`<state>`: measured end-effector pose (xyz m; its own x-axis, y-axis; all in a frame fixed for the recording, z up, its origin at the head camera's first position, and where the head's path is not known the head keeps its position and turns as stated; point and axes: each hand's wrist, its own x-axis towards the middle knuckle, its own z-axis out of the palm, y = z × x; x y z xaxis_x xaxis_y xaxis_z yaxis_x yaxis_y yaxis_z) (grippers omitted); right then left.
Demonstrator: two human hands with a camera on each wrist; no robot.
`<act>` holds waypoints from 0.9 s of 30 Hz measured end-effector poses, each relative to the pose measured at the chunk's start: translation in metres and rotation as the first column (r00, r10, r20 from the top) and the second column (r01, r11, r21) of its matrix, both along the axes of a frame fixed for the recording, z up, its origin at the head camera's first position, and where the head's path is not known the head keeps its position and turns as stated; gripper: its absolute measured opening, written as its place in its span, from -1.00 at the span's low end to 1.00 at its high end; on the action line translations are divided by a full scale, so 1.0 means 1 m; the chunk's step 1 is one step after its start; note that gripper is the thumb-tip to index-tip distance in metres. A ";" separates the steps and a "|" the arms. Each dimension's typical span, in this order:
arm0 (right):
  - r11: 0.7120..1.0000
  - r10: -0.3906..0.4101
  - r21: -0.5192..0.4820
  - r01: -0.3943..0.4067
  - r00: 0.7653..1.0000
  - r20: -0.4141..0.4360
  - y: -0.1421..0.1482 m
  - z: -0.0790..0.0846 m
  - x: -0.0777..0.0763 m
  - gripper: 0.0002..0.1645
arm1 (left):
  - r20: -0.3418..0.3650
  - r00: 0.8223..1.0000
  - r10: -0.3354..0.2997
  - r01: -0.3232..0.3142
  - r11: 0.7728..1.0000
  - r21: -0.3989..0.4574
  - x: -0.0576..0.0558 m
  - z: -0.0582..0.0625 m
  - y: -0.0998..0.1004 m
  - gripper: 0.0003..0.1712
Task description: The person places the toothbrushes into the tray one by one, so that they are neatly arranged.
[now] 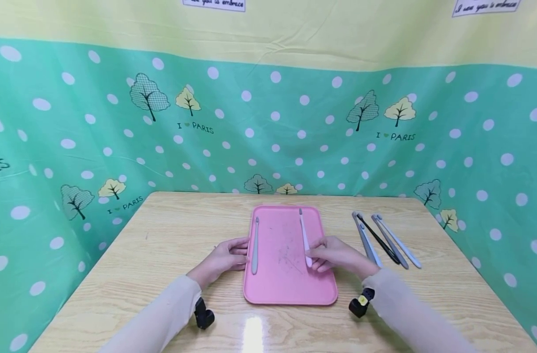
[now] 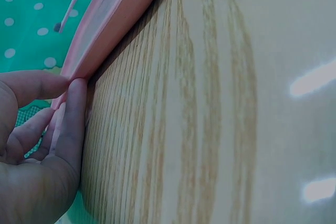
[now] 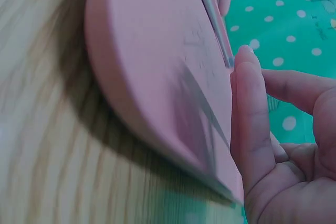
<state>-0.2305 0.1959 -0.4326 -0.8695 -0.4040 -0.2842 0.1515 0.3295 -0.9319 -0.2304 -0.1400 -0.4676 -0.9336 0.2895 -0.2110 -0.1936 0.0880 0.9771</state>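
One white toothbrush (image 1: 305, 235): my right hand (image 1: 334, 254) is pinching its handle over the pink tray (image 1: 281, 291), presumably placing it; next move likely calling for release. Leftward, a grey toothbrush (image 1: 255, 245) is lying; my left hand (image 1: 228, 256) is gripping the rim. Rightward, other toothbrushes (image 1: 401, 242) are lying.

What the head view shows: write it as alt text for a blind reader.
A person's right hand pinches a pale toothbrush over the right side of a pink tray while the left hand holds the tray's left edge, beside a grey toothbrush. More toothbrushes lie on the wooden table to the right.
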 end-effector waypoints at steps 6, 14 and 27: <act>0.999 0.032 -0.023 -0.032 0.999 0.011 -0.017 -0.004 -0.001 -0.64 | -0.001 1.000 0.001 -0.001 1.000 0.006 0.000 -0.001 0.000 -0.24; 0.996 0.079 -0.050 -0.079 0.997 -0.001 -0.038 -0.010 0.000 -0.67 | -0.001 1.000 -0.001 0.001 1.000 0.000 0.000 -0.001 0.000 -0.24; 0.997 0.047 -0.062 -0.045 0.998 0.037 -0.072 -0.016 0.002 -0.66 | 0.002 1.000 -0.008 0.008 1.000 -0.008 -0.001 -0.002 -0.001 -0.24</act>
<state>-0.2289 0.1234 -0.4488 -0.8383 -0.4612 -0.2907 0.1738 0.2793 -0.9443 -0.2315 -0.1408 -0.4693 -0.9309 0.2949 -0.2153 -0.1947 0.0978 0.9760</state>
